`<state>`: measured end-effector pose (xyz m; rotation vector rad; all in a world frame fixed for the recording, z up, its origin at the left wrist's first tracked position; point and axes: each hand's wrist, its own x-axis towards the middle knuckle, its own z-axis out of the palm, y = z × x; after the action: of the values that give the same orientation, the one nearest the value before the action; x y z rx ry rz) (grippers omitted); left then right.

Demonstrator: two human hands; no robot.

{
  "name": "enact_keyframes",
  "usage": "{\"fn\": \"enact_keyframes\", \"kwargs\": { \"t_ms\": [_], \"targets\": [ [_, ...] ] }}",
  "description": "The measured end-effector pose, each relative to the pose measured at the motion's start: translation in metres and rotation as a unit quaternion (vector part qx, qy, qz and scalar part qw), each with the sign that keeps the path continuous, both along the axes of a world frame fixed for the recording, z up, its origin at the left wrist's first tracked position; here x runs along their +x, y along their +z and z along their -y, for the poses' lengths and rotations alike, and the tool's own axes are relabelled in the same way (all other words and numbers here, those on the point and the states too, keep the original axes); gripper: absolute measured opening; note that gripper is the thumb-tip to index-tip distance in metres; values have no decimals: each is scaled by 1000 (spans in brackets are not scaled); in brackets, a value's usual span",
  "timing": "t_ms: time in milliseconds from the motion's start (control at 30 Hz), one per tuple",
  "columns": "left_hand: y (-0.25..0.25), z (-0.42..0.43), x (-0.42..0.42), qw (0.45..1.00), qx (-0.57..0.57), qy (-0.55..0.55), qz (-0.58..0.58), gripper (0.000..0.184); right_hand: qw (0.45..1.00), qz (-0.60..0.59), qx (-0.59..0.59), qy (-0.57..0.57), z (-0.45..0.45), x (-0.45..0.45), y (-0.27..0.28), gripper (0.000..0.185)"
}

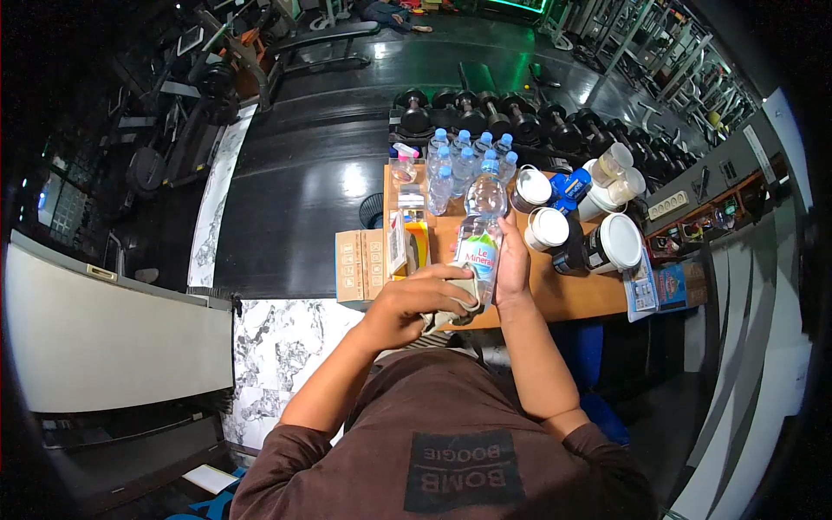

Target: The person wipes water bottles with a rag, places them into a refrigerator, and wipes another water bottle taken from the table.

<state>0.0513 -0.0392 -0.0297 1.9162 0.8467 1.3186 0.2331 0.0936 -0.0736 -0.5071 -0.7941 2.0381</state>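
Observation:
A large clear water bottle [485, 204] with a blue cap and a "Le Minerale" label stands upright in front of my chest. My right hand [514, 264] is wrapped round its right side. In my left hand [416, 299] is a crumpled greyish cloth [455, 310], pressed against the lower left of the bottle. The cloth and fingers hide the bottle's base. Just beyond, several smaller water bottles [439, 186] with blue caps stand grouped on the wooden table [563, 299].
White-lidded tubs [617, 241] and a blue container [572, 186] stand on the right. A cardboard box [359, 264] is at the left, beside a yellow-and-white packet [419, 243]. Behind the table runs a rack of dumbbells [520, 113]. Gym machines line the background.

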Motion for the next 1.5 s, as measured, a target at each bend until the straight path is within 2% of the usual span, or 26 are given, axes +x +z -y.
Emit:
{"fn": "enact_keyframes", "kwargs": {
  "t_ms": [33, 100, 133, 200, 233, 267, 333, 367, 400, 467, 633, 733, 867, 933, 967, 1000, 1100, 1200, 1233, 1333, 1500],
  "targets": [
    [0, 1, -1, 1000, 0, -1, 0, 54, 1000, 3, -4, 0, 1, 1, 4, 39],
    [-2, 4, -3, 999, -3, -26, 30, 37, 1000, 9, -10, -3, 2, 4, 10, 40],
    [-3, 6, -4, 999, -3, -26, 30, 37, 1000, 15, 6, -6, 1, 4, 11, 43],
    [-6, 9, -8, 998, -16, -7, 53, 22, 999, 26, 36, -9, 0, 2, 13, 48],
    [-8, 9, -9, 998, -13, 10, 63, 8, 999, 26, 36, -8, 3, -2, 14, 48],
    [-8, 9, -12, 998, -13, 9, 63, 8, 996, 47, 52, -49, 6, -6, 14, 51],
    [-7, 7, -19, 994, 4, 28, 104, 30, 991, 68, 67, -90, 8, -6, 16, 55],
    [-5, 5, -23, 994, 13, 46, 99, 18, 992, 81, 72, -70, 8, -4, 17, 60],
    [-7, 3, -26, 992, 15, 53, 110, 15, 991, 95, 78, -49, 7, -1, 18, 65],
    [-12, -2, -29, 988, 26, 68, 138, 18, 991, 115, 59, -30, 9, 2, 19, 58],
    [-11, -15, -34, 982, 30, 127, 140, 16, 999, 0, -15, 29, 9, 2, 17, 46],
    [-4, -27, -35, 970, 27, 198, 140, 13, 998, 56, 27, 21, 18, 2, 28, 50],
    [2, -57, -42, 960, 49, 238, 141, 28, 996, 47, 50, 48, 28, 2, 33, 50],
    [8, -73, -41, 956, 32, 256, 142, 32, 998, 50, 35, 25, 34, -3, 35, 54],
    [12, -81, -42, 961, 42, 239, 131, 41, 996, 33, 7, 86, 25, 3, 14, 61],
    [16, -90, -41, 961, 43, 238, 131, 41, 996, 33, 8, 86, 25, 2, 15, 61],
    [26, -112, -35, 970, 70, 207, 105, 57, 997, 27, -11, 73, 33, -4, 14, 66],
    [31, -129, -26, 977, 77, 183, 75, 55, 996, 38, 67, 47, 37, -8, 14, 57],
    [33, -131, -24, 979, 87, 179, 41, 52, 987, 65, 143, 41, 26, -8, 2, 55],
    [29, -132, -18, 979, 112, 169, -36, 42, 991, 50, 121, 27, 32, -9, 7, 54],
    [29, -107, -10, 972, 143, 164, -83, 38, 995, 44, 85, 24, 25, -1, 3, 50]
  ]
}}
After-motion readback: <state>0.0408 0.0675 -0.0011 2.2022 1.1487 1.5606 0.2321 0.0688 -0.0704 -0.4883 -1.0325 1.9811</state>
